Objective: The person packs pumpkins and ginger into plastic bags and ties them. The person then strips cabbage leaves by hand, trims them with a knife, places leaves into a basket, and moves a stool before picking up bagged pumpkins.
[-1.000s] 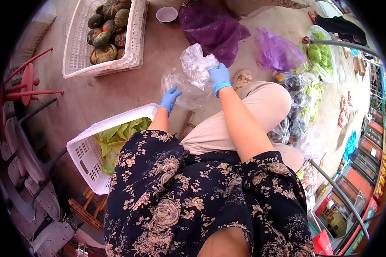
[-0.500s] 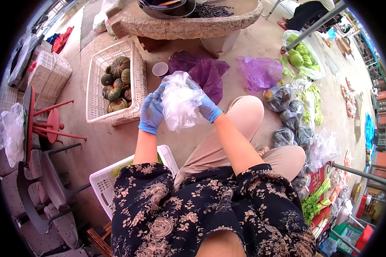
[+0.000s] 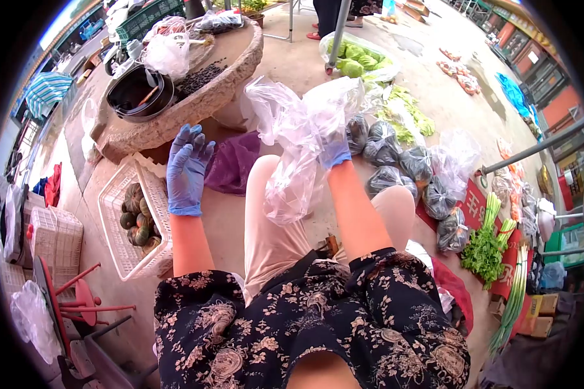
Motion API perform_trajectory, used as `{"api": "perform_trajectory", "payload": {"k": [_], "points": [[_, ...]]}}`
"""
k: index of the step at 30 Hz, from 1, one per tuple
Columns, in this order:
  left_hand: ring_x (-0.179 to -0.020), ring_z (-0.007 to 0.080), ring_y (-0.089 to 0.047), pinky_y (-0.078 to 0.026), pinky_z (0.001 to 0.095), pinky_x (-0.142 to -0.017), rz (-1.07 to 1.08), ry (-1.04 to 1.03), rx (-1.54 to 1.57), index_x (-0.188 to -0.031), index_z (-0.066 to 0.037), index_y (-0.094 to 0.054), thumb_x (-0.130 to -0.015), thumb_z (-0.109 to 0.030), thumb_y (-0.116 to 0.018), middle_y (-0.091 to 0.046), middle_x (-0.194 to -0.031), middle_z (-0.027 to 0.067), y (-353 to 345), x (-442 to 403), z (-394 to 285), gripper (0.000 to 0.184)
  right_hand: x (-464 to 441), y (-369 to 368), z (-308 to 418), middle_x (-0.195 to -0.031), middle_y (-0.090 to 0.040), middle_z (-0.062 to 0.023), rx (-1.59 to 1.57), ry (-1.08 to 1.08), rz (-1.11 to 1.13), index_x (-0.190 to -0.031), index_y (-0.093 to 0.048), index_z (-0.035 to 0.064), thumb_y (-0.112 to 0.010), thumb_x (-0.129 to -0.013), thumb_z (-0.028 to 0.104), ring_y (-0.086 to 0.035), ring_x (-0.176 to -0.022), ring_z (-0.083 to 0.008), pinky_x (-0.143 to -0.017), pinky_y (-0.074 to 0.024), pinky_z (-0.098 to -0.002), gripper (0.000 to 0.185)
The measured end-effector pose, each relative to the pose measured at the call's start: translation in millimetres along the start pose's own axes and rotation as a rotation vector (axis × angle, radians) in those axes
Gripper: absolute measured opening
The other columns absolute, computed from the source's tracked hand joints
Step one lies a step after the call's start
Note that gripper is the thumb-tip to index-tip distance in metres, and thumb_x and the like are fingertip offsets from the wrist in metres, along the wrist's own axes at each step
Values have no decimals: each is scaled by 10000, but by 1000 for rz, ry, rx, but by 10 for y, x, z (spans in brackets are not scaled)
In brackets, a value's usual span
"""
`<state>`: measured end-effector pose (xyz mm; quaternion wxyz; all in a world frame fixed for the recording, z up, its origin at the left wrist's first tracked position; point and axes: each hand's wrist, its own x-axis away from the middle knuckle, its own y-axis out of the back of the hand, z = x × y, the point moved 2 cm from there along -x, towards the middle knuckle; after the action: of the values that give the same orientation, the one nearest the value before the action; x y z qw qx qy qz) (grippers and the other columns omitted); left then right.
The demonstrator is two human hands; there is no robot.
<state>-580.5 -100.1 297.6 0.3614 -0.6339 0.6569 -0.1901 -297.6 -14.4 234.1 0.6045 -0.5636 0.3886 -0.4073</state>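
Clear plastic bags [image 3: 292, 139] hang crumpled from my right hand [image 3: 335, 150], which is in a blue glove and raised over my knees. Most of that hand's fingers are hidden behind the film. My left hand [image 3: 187, 172], also in a blue glove, is up on the other side with its fingers stretched out and nothing in it. It is above the right edge of a white plastic crate [image 3: 124, 249] that holds several green-and-brown pumpkins [image 3: 136, 217]. A purple mesh sack [image 3: 232, 165] lies on the ground between my hands.
A stone slab [image 3: 237, 61] bears a black pot [image 3: 136, 97] and dark beads or berries. To the right are tied bags [image 3: 383, 142] of dark produce, cabbages [image 3: 363, 59], celery [image 3: 480, 249] and green onions [image 3: 514, 298]. A red stool [image 3: 83, 303] stands left. A metal pole [image 3: 532, 146] juts in.
My left hand has let go of the plastic bags and moved away to the left. The bags now hang looser from my right hand. My view has swung to the right.
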Motion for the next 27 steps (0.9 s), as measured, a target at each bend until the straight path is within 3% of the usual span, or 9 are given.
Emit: {"api": "perform_trajectory", "payload": {"k": [2,4,5,8,11,14,15,23,27], "points": [[-1087,176,-462,-412,354,-870,45,220,-258,-1253,-74,-376,-819,-160,-559,-468,-1193,74,-340,-50,518,480,180,145,228,-1044,-564,-87,-19,92,-9,-1116,-497,31,-511,-822,212,-526,-997,-227,-863,-425,-349,345],[-1141,155,-383,-386,293,-871,103,401,-526,-1344,-59,-197,-749,-262,-664,-369,-1262,76,-547,-43,1184,783,361,324,356,-1045,-564,-87,-30,163,-31,-1113,-499,30,-510,-825,210,-525,-997,-225,-862,-424,-346,340],[-1140,154,-369,-377,273,-868,231,304,-605,-1360,-58,-125,-723,-274,-692,-341,-1281,84,-637,-54,1538,880,459,412,410,-1046,-564,-87,-32,194,-46,-1112,-500,29,-510,-826,208,-525,-997,-223,-862,-424,-344,338],[-927,139,-504,-391,258,-821,141,353,-570,-1147,-22,-463,-743,-191,-680,-539,-1036,59,-543,-138,2250,489,643,654,545,-1048,-564,-87,-52,255,-85,-1108,-504,27,-508,-829,204,-524,-997,-219,-861,-423,-340,331],[-714,76,-501,-400,225,-652,-40,265,-418,-853,-61,-618,-785,-173,-623,-572,-760,-21,-595,-235,2162,131,800,792,798,-1050,-563,-87,-29,303,-123,-1104,-507,24,-506,-832,200,-523,-998,-215,-861,-422,-335,324],[-711,87,-533,-429,213,-618,-44,516,-361,-889,-58,-615,-790,-163,-608,-573,-823,-14,-391,-302,2006,144,881,910,998,-1052,-563,-86,-16,325,-147,-1100,-510,22,-505,-835,196,-522,-998,-211,-860,-422,-331,318],[-849,157,-566,-472,304,-754,-23,484,-318,-1070,-55,-541,-827,-162,-556,-589,-952,42,-412,-337,1971,266,909,923,1057,-1053,-563,-86,-12,329,-149,-1099,-512,21,-504,-836,195,-522,-998,-210,-859,-421,-329,315],[-938,216,-546,-442,352,-848,-282,669,39,-1124,-60,-500,-823,-215,-574,-564,-1040,74,-358,-337,1756,347,889,1083,1304,-1058,-562,-86,9,324,-129,-1089,-520,15,-500,-844,184,-519,-998,-199,-857,-419,-317,298],[-759,182,-591,-501,299,-673,-296,564,-74,-1004,-22,-557,-822,-154,-557,-601,-887,78,-244,-365,1940,226,1035,1075,1424,-1060,-561,-86,269,265,-55,-1083,-525,12,-498,-848,179,-518,-998,-193,-856,-418,-311,290]]}}
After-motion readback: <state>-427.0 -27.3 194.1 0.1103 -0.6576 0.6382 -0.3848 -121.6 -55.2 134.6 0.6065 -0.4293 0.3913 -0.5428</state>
